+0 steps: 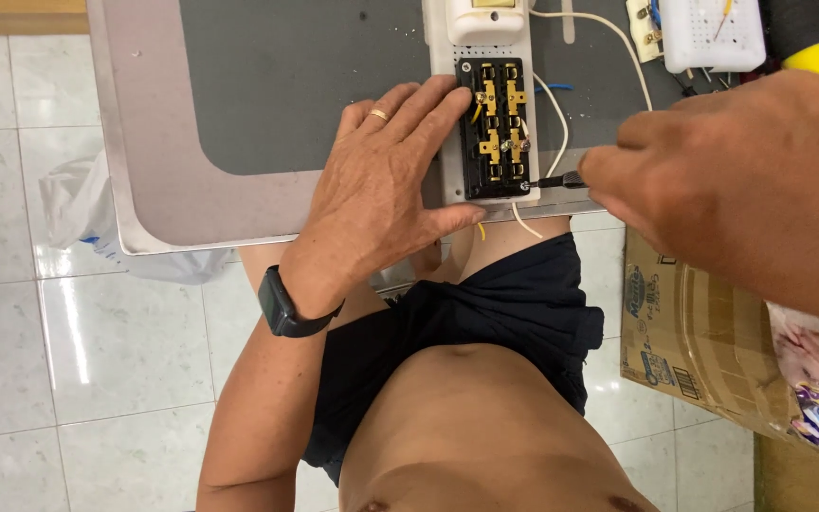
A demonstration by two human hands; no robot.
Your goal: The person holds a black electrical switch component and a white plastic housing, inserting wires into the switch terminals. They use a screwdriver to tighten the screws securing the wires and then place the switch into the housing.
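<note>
The left hand lies flat, fingers spread, pinning the black socket block just beyond its fingertips. The right hand is clenched around a screwdriver whose tip meets the block's near corner. A slip could gouge the brass contacts or jab the left fingers. The tabletop edge runs just under both hands; open room lies left.

This looks like a home corner used as a small electrical workbench. A grey-topped table stands on a glossy white tiled floor. An opened socket block, loose wires, and a cardboard box lie around.
</note>
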